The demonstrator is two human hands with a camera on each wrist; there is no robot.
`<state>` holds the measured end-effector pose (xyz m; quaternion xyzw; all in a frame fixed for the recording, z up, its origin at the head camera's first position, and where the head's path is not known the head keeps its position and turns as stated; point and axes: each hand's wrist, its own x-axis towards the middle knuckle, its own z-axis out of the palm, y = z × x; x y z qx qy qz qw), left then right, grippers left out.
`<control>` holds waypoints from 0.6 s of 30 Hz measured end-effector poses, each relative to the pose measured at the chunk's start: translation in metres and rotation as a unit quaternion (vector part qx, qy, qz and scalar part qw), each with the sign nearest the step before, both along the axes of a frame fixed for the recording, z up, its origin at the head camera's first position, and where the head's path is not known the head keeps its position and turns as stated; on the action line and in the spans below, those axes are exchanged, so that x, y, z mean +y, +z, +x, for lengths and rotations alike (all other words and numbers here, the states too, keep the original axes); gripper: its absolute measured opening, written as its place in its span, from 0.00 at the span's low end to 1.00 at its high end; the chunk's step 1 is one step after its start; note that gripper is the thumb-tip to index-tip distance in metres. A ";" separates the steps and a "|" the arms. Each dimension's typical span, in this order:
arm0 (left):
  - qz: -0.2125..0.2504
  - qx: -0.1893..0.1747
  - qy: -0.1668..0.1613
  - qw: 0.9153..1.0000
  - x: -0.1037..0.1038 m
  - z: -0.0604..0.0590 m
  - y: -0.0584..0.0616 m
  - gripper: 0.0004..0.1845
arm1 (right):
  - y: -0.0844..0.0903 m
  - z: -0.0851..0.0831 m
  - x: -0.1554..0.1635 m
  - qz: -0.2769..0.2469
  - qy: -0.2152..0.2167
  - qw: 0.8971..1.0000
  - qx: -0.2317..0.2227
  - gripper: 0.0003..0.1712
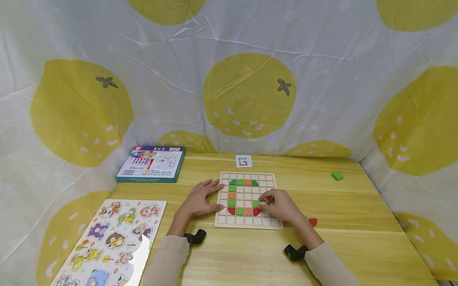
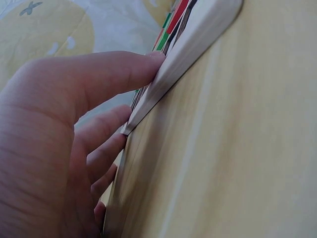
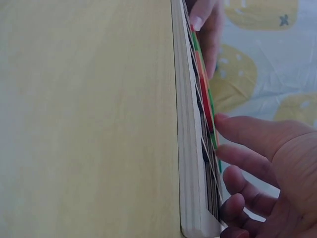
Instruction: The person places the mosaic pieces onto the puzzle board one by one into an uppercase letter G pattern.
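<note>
A wooden grid board [image 1: 223, 219] lies on the table. Green, orange and red tiles form an outline on it, with red quarter-round tiles [image 1: 231, 211] at the lower corners. My left hand [image 1: 201, 200] spreads along the board's left edge, thumb and fingertips touching the rim, as the left wrist view also shows. My right hand [image 1: 280, 204] pinches a green square tile [image 1: 256, 203] between thumb and index finger, just above the lower right red tile; its other fingers curl loosely over the board's right side. Behind the board lies a small pattern card [image 1: 244, 161] with a similar coloured outline.
A loose green block [image 1: 337, 176] lies at the far right, and a red piece [image 1: 313, 222] beside my right wrist. At the left are a flat boxed set [image 1: 152, 165] and an animal puzzle board [image 1: 114, 238]. A lemon-print curtain [image 1: 250, 95] surrounds the table.
</note>
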<state>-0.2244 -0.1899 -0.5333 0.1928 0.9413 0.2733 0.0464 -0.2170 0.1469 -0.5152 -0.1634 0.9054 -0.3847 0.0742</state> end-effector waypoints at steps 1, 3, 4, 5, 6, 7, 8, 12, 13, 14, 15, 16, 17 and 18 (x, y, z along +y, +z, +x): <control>0.000 0.000 0.000 1.000 0.000 0.000 0.000 0.42 | 0.000 0.000 0.000 -0.001 -0.002 1.000 -0.001 0.09; 0.000 0.000 0.000 1.000 0.000 0.000 0.001 0.42 | 0.001 0.000 0.001 -0.004 -0.004 1.000 -0.003 0.09; 0.000 -0.001 0.001 1.000 0.001 0.000 0.001 0.42 | 0.001 0.000 0.001 -0.006 -0.004 1.000 -0.003 0.09; 0.000 -0.002 0.001 1.000 0.001 0.000 0.001 0.43 | 0.001 0.000 0.001 -0.008 -0.006 1.000 -0.003 0.09; -0.001 -0.003 0.001 1.000 0.001 0.000 0.002 0.43 | 0.001 0.000 0.002 -0.011 -0.008 1.000 -0.003 0.09; 0.000 -0.004 0.001 1.000 0.001 0.000 0.002 0.43 | 0.001 0.000 0.002 -0.013 -0.009 1.000 -0.002 0.09; 0.000 -0.004 0.001 1.000 0.001 0.000 0.002 0.43 | 0.001 0.000 0.003 -0.015 -0.010 1.000 -0.002 0.10; 0.001 -0.004 0.001 1.000 0.001 0.000 0.002 0.42 | 0.002 0.001 0.007 -0.019 -0.015 1.000 0.003 0.10; 0.002 -0.003 0.000 1.000 0.001 0.000 0.002 0.42 | 0.002 0.001 0.009 -0.019 -0.016 1.000 0.006 0.10; 0.000 -0.003 0.001 1.000 0.001 0.000 0.001 0.42 | 0.002 0.001 0.011 -0.018 -0.019 1.000 0.008 0.10; -0.003 -0.003 0.001 1.000 0.001 0.000 0.001 0.42 | 0.003 0.001 0.013 -0.017 -0.020 1.000 0.011 0.11; -0.004 -0.003 0.002 1.000 0.001 0.000 0.001 0.42 | 0.003 0.001 0.016 -0.017 -0.020 1.000 0.014 0.11; -0.005 -0.003 0.001 1.000 0.001 0.000 0.001 0.42 | 0.003 0.001 0.019 -0.016 -0.023 0.999 0.015 0.11; -0.005 -0.004 0.001 1.000 0.001 0.000 0.001 0.43 | 0.004 0.001 0.022 -0.016 -0.027 0.999 0.015 0.11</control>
